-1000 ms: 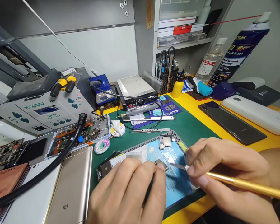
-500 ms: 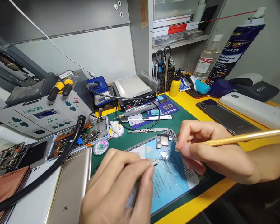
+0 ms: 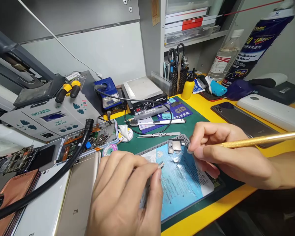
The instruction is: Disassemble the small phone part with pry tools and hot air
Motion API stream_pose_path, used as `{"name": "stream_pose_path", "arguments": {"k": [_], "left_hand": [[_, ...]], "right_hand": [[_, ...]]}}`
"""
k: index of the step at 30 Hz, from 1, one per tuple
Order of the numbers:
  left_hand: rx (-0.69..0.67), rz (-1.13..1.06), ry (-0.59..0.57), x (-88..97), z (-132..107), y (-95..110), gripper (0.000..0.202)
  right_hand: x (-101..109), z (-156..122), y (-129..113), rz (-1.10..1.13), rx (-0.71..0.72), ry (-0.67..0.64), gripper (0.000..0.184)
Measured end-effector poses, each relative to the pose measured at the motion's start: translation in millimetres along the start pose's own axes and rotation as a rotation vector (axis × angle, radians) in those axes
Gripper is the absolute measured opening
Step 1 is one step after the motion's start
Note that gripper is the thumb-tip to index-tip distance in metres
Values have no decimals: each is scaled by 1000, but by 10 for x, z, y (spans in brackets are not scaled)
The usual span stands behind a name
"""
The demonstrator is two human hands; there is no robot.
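Observation:
Between thumb and index finger of my left hand (image 3: 130,190) is a small grey metal part (image 3: 161,165), its lower end covered by the fingertips. My right hand (image 3: 221,154) grips a craft knife (image 3: 263,139) like a pen; its gold knurled handle points right, and the blade end is hidden at the fingers. Both hands are over a blue printed sheet (image 3: 177,200) with clear scraps on it. At the sheet's far edge lies a small phone part (image 3: 175,146) with bright metal shields, apart from both hands.
Tweezers (image 3: 159,134), a brush (image 3: 159,122) and a soldering iron handle (image 3: 151,112) lie behind the sheet on the green mat (image 3: 196,123). A black hose (image 3: 71,164) crosses phones at left. A dark phone (image 3: 243,123) and a yellow bottle (image 3: 188,87) stand rightward.
The camera view has shifted slightly, so the bench appears further right. The small part in my left fingers has tilted a little. Both grips stay the same.

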State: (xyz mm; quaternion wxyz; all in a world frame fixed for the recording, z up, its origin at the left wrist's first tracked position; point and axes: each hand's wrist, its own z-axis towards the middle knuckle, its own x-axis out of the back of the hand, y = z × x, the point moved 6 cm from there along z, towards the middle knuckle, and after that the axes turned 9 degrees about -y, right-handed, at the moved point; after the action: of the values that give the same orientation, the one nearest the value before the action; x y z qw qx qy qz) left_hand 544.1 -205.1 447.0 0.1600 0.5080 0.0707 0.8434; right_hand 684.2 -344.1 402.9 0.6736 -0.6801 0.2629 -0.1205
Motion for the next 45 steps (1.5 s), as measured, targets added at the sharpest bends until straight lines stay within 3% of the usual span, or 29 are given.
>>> {"name": "stream_pose_path", "arguments": {"k": [6, 11, 17, 27, 30, 37, 45], "left_hand": [[-263, 223, -116, -100, -22, 126, 14], [-219, 138, -131, -125, -21, 122, 16], [-141, 80, -102, -202, -16, 127, 35], [-139, 113, -190, -253, -37, 117, 44], [-88, 29, -140, -175, -16, 79, 42], [71, -65, 56, 6, 46, -24, 14], [131, -75, 174, 148, 80, -111, 11]], "right_hand": [[-8, 23, 3, -42, -42, -11, 8], [-9, 41, 2, -37, -31, -8, 8], [2, 29, 15, -36, -1, -9, 7], [-5, 25, -10, -30, 27, -14, 7], [3, 33, -27, -39, 31, 9, 7], [13, 47, -69, -77, 44, 28, 9], [52, 50, -67, -56, 27, 41, 9]]}}
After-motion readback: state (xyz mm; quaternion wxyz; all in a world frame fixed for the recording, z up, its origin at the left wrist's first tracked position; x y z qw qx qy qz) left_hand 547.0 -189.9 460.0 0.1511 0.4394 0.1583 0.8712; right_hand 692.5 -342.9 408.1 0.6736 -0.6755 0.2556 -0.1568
